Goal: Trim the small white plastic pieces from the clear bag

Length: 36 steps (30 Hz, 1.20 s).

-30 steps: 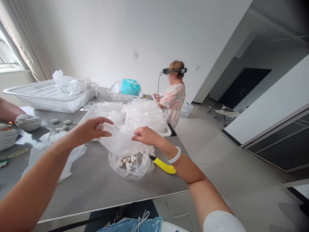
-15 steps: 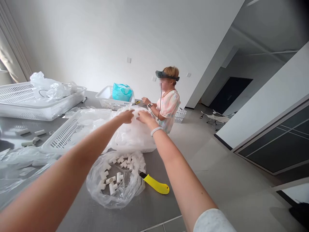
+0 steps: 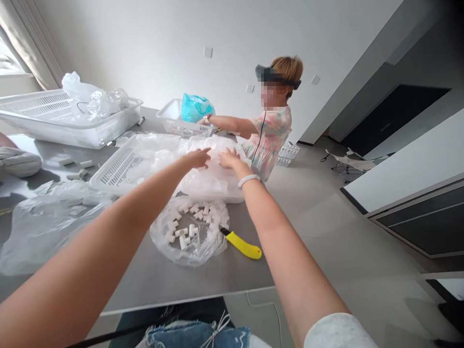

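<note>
The left hand (image 3: 197, 158) and the right hand (image 3: 232, 160) rest on a soft heap of clear plastic film (image 3: 210, 176), which lies inside a white perforated plastic basket (image 3: 115, 168). The fingers (image 3: 205, 152) of each hand are spread apart and lie flat on the film. They do not seem clamped on it, and the two hands are near each other without touching.

Below the fingers, a clear plastic bag (image 3: 210, 249) holds many small white plastic pipe fittings (image 3: 183, 237). Just right of this bag is a yellow-handled utility knife (image 3: 243, 246). Both lie on a grey metal counter (image 3: 152, 275).

Left of the fingers are a loose clear plastic sheet (image 3: 47, 227), short white pipe pieces (image 3: 78, 166) and another person's white-gloved hand (image 3: 20, 162). Beyond the fingers, a co-worker in a pastel top (image 3: 270, 142) reaches toward a white basket (image 3: 170, 121) with a turquoise plastic bag (image 3: 194, 108).
</note>
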Each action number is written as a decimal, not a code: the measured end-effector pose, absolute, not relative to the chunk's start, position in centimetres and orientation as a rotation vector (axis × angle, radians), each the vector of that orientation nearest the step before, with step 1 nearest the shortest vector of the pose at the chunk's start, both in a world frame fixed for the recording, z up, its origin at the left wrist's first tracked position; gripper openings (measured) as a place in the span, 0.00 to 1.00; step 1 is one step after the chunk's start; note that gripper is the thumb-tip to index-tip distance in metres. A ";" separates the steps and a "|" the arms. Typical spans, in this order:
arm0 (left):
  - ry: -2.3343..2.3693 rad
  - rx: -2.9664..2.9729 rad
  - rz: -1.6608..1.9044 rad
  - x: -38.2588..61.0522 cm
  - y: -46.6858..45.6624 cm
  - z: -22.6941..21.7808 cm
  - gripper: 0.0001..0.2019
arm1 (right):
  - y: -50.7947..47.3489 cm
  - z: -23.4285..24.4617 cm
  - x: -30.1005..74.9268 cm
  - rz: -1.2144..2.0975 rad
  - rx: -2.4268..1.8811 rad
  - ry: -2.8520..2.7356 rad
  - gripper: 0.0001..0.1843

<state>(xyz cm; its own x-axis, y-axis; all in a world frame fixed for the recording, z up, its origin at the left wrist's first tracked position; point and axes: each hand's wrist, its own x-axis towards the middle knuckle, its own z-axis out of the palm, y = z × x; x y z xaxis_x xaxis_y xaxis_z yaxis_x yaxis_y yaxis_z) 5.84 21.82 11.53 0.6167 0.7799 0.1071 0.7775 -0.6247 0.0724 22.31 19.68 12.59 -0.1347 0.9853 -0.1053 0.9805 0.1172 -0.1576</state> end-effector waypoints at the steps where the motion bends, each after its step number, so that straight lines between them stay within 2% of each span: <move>1: 1.374 2.786 0.173 5.2 21.0 12.1 0.21 | 19.2 13.2 22.7 0.273 -2.028 -2.305 0.30; 3: 1.384 2.779 0.258 3.7 18.7 13.1 0.27 | 17.5 13.8 23.2 0.157 -1.851 -2.224 0.31; 5: 1.349 2.779 0.492 2.3 15.3 13.6 0.30 | 14.4 13.3 23.1 0.068 -1.531 -2.158 0.26; 8: 1.271 2.709 0.669 0.4 8.8 12.3 0.25 | 7.6 10.3 21.7 0.235 -1.146 -2.129 0.19; 10: 1.167 2.633 0.522 -0.5 4.8 10.0 0.17 | 3.4 7.3 20.3 0.488 -1.045 -2.203 0.17; 13: 1.256 2.493 0.274 -1.1 1.2 5.8 0.12 | -0.3 3.0 18.9 0.586 -1.126 -2.276 0.15; 18: 1.367 2.399 0.201 -0.5 1.1 1.8 0.10 | -0.5 -0.4 18.5 0.498 -1.384 -2.350 0.11; 22: 1.315 2.411 0.240 -0.4 2.1 0.5 0.10 | -0.4 -1.3 18.4 0.476 -1.410 -2.378 0.08; 26: 1.267 2.357 0.450 -1.1 2.0 -0.7 0.14 | -0.6 -1.6 18.5 0.542 -1.405 -2.242 0.04; 30: 1.205 2.297 0.613 -1.0 1.2 -1.2 0.21 | -0.7 -1.3 19.1 0.611 -1.332 -2.075 0.08; 34: 1.251 2.209 0.648 -0.7 0.6 -1.0 0.17 | -1.1 -1.0 19.4 0.720 -1.151 -2.060 0.08; 36: 1.254 2.187 0.650 -0.7 0.6 -0.8 0.16 | -1.4 -0.8 19.6 0.746 -1.092 -2.006 0.12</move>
<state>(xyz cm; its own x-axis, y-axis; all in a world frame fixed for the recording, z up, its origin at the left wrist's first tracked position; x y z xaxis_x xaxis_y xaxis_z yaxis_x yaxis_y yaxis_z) -0.67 0.56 -0.76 0.4530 0.8800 0.1430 0.6243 -0.4277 0.6537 19.56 -1.40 -0.81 -0.3797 0.8692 0.3166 0.4511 0.4728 -0.7570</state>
